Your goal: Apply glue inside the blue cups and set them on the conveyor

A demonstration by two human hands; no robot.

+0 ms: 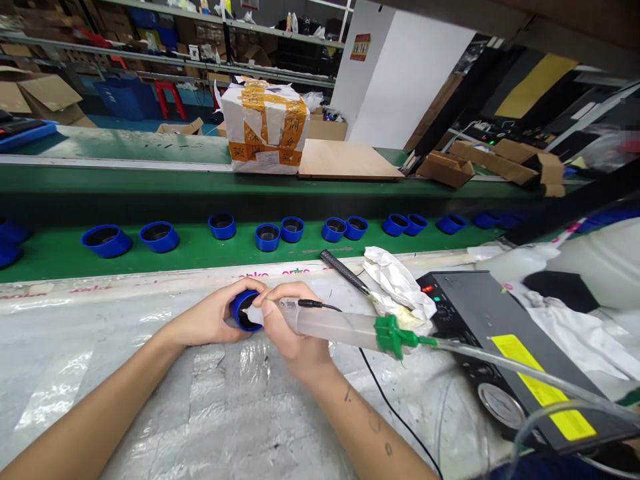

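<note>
My left hand (210, 320) is closed around a small blue round cap (242, 311), tilted so its dark opening faces right. My right hand (290, 327) grips a translucent syringe-like dispenser (335, 325) with a green end fitting (393, 335); its tip points into the cap's opening. A thin black cable (380, 393) and a clear hose (500, 363) run from the dispenser. Both hands rest over a plastic-covered worktop (225, 407).
A row of blue caps (267, 237) sits on the green conveyor belt (200, 250) behind. A grey control box (495, 327) with yellow label stands right, crumpled white tissue (395, 280) and a black pen-like tool (345, 271) beside it. A taped carton (264, 127) sits farther back.
</note>
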